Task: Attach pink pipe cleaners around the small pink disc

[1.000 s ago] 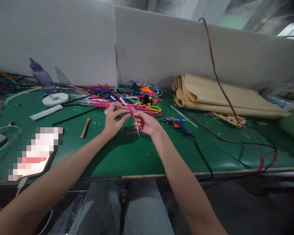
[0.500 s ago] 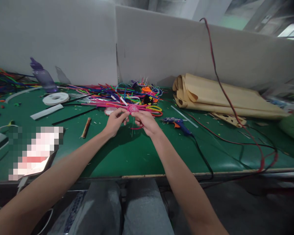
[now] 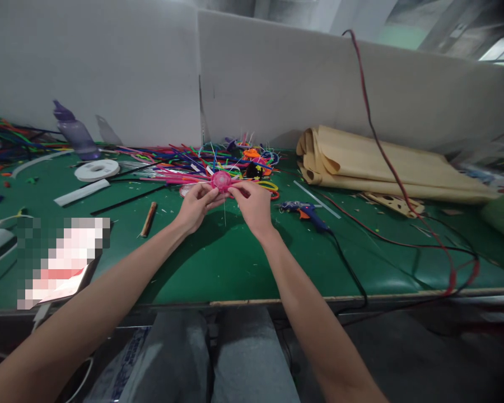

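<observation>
A round pink piece with thin pale spokes sticking out point(image 3: 222, 180) is held up just above the table, between my two hands. My left hand point(image 3: 196, 208) pinches its lower left edge between thumb and fingers. On the other side, my right hand point(image 3: 252, 206) has its thumb and fingertips closed at the piece's right edge. One thin spoke points down below it and others fan upward. Behind it lies a heap of coloured pipe cleaners point(image 3: 168, 154), with pink ones nearest.
Right of my hands lies a blue glue gun point(image 3: 304, 215) with its cord. Farther right are rolled brown paper point(image 3: 378, 162) and a hanging red-black cable point(image 3: 372, 120). To the left are a white spool point(image 3: 96, 169), a purple bottle point(image 3: 78, 134), a brown stick point(image 3: 148, 219) and a phone point(image 3: 67, 260).
The round pink piece has turned more toward me and shifted slightly left, so its spokes show. My right hand has turned over it, and the pink strand by its fingers no longer shows.
</observation>
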A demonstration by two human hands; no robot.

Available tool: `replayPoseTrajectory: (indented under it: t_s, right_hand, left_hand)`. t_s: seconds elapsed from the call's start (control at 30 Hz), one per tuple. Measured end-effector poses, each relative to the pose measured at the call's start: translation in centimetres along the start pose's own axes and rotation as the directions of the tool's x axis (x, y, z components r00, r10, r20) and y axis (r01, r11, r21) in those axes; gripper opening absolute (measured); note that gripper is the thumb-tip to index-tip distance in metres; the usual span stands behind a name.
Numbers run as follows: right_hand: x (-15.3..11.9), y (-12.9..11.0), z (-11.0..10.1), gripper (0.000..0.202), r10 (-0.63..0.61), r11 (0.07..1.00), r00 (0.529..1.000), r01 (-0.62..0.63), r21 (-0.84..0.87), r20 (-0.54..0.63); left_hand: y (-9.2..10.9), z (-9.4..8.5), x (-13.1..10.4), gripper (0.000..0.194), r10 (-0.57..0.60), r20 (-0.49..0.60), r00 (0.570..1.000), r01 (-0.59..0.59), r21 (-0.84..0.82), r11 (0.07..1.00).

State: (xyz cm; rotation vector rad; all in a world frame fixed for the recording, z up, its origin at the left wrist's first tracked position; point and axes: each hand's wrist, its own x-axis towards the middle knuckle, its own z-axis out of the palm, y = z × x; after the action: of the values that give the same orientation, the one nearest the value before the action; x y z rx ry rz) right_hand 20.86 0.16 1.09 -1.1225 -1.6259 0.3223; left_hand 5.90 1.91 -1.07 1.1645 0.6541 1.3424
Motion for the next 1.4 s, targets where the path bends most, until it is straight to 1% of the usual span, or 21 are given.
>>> replayPoseTrajectory:
  t_s: [0.07,0.13,0.33,0.53,0.73,0.9,1.07,1.13,1.27,1.33,1.4]
  right_hand:
    - [0.0,0.0,-0.1,0.016,-0.064,0.998,0.998,0.064,-0.029,0.001]
    - [0.0,0.0,-0.1,0.017,-0.096,0.993,0.995,0.095,-0.063,-0.002]
    - [-0.3,-0.4,-0.1,0.019,-0.143,0.976,0.99,0.139,-0.165,-0.008]
    - [-0.4,-0.9,-0.3,0.018,-0.194,0.948,0.981,0.192,-0.252,0.018]
    - [-0.3,-0.8,-0.5,0.018,-0.18,0.949,0.981,0.192,-0.251,0.072]
    - [-0.4,-0.8,-0.6,0.017,-0.218,0.929,0.966,0.249,-0.273,0.139]
    - [-0.3,-0.6,-0.8,0.018,-0.271,0.915,0.945,0.312,-0.255,0.185]
    - [-0.2,-0.5,-0.9,0.018,-0.283,0.916,0.942,0.321,-0.239,0.179]
    - [-0.1,-0.3,-1.0,0.018,-0.272,0.923,0.946,0.308,-0.232,0.176]
    - [0.0,-0.3,-1.0,0.018,-0.252,0.929,0.95,0.291,-0.23,0.184]
    - [0.0,-0.2,-1.0,0.017,-0.231,0.936,0.956,0.269,-0.227,0.18]
  left_hand:
    - [0.1,0.1,-0.1,0.021,-0.017,0.02,1.0,0.018,-0.048,0.999]
    - [0.2,0.2,-0.2,0.021,-0.028,0.037,0.999,0.031,-0.09,0.995]
    - [0.0,0.3,-0.1,0.02,-0.059,0.018,0.998,0.061,-0.129,0.99]
    - [-0.1,0.2,0.0,0.017,-0.079,0.038,0.996,0.084,-0.164,0.983]
    - [-0.1,0.4,0.0,0.017,-0.094,0.01,0.996,0.094,-0.159,0.983]
    - [-0.3,-0.3,0.5,0.019,-0.088,0.022,0.996,0.09,-0.144,0.985]
    - [0.1,-1.0,0.9,0.014,-0.122,0.034,0.992,0.126,-0.126,0.984]
    - [0.3,-0.9,0.8,0.011,-0.167,0.046,0.985,0.172,-0.119,0.978]
    - [0.6,-0.5,0.4,0.015,-0.261,0.063,0.963,0.267,-0.129,0.955]
    - [0.5,-0.4,0.3,0.016,-0.271,0.07,0.96,0.278,-0.126,0.952]
    - [0.3,-0.4,0.3,0.015,-0.25,0.045,0.967,0.254,-0.122,0.96]
